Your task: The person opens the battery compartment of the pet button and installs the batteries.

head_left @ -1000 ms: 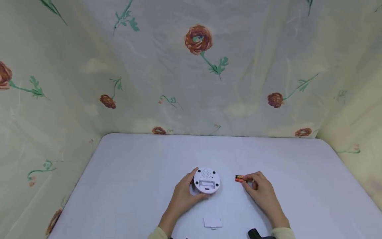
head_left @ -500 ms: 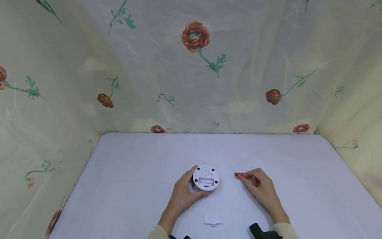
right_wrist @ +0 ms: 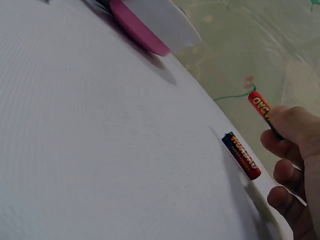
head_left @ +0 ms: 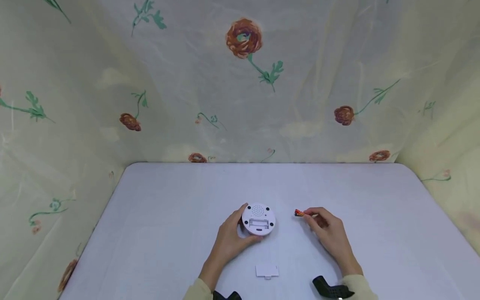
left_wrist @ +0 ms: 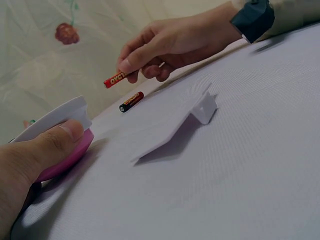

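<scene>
So the left hand grips a round gadget, lower centre of the head view, thumb and fingers spread wide round its rim, probably so the uncovered battery bay faces up unblocked. Further right, the right hand pinches one red battery tightly, presumably leaving its tip free. Another battery lies on the finely ribbed tabletop. Smooth white plastic over pink, plus a flat cover with a clip, bottom centre.

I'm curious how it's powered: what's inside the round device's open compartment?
The compartment shows a bare recess, no battery; anything deeper is covered by the white casing.
</scene>
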`<state>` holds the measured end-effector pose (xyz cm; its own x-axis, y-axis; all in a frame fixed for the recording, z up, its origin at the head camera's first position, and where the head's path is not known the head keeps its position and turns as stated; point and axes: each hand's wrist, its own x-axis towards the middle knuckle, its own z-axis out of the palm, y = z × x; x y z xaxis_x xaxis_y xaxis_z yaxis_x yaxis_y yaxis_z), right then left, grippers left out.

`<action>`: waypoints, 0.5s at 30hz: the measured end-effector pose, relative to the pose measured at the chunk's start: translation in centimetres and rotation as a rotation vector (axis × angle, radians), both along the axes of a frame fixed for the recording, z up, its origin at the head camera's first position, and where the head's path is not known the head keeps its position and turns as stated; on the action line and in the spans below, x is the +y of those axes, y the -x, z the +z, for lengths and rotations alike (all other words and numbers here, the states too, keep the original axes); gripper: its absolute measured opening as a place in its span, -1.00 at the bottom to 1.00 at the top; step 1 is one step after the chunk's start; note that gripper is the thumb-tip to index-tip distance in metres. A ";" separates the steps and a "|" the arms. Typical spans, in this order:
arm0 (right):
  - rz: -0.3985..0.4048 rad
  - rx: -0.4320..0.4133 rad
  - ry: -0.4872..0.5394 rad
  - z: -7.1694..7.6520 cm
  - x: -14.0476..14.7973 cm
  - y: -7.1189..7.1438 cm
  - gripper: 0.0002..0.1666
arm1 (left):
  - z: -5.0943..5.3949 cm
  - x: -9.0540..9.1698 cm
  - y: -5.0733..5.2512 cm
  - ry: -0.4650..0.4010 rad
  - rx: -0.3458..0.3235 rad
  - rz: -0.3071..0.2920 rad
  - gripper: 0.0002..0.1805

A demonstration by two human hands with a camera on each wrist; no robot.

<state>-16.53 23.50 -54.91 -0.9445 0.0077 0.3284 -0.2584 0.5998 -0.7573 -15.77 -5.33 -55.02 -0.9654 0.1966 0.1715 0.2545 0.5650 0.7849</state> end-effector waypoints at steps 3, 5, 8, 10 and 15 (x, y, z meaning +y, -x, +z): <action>0.003 0.014 0.023 0.4 -0.3 -0.1 -0.83 | 0.0 0.1 0.1 0.003 0.001 0.001 0.09; 0.003 0.025 0.034 1.0 -0.8 -0.3 -0.83 | 0.0 0.1 0.1 0.008 -0.002 0.003 0.09; 0.009 0.052 0.040 2.3 -1.6 -0.8 -0.86 | 0.0 0.1 0.0 0.008 -0.003 0.003 0.09; 0.013 0.068 0.045 3.2 -2.1 -1.1 -0.87 | 0.0 0.1 0.0 0.005 -0.001 0.004 0.09; 0.040 0.078 0.084 4.2 -2.8 -1.5 -0.89 | 0.0 0.1 0.0 0.004 0.001 0.006 0.09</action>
